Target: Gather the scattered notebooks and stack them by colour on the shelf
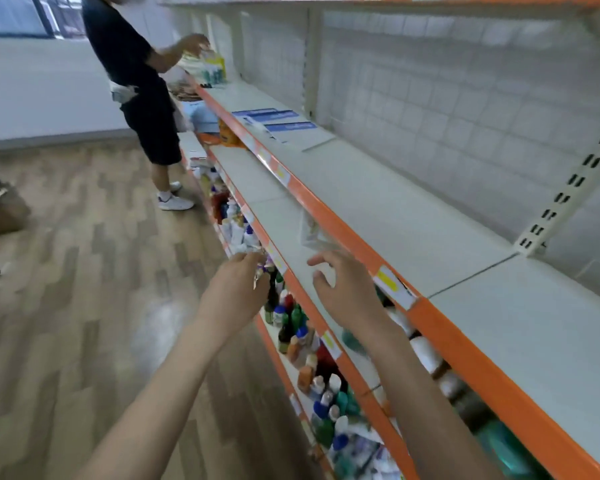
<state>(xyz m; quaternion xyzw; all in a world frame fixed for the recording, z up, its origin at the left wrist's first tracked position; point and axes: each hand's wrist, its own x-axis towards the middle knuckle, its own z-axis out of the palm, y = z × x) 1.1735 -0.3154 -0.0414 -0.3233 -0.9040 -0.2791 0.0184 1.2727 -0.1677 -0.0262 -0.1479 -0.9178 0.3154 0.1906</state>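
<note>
My left hand (238, 289), fingers curled, pinches a small blurred item above crowded bottles (293, 327) on the lower shelf. My right hand (343, 289) is spread, holding nothing, before the orange shelf edge (329, 216). Farther along the upper shelf (413, 216) lie blue notebooks (274, 123); beyond, another person (136, 81) stands.

Both bare forearms reach forward. The left hand (238, 289) has curled fingers, blurred at the tips. The right hand (343, 285) is spread, its fingers loosely bent.
</note>
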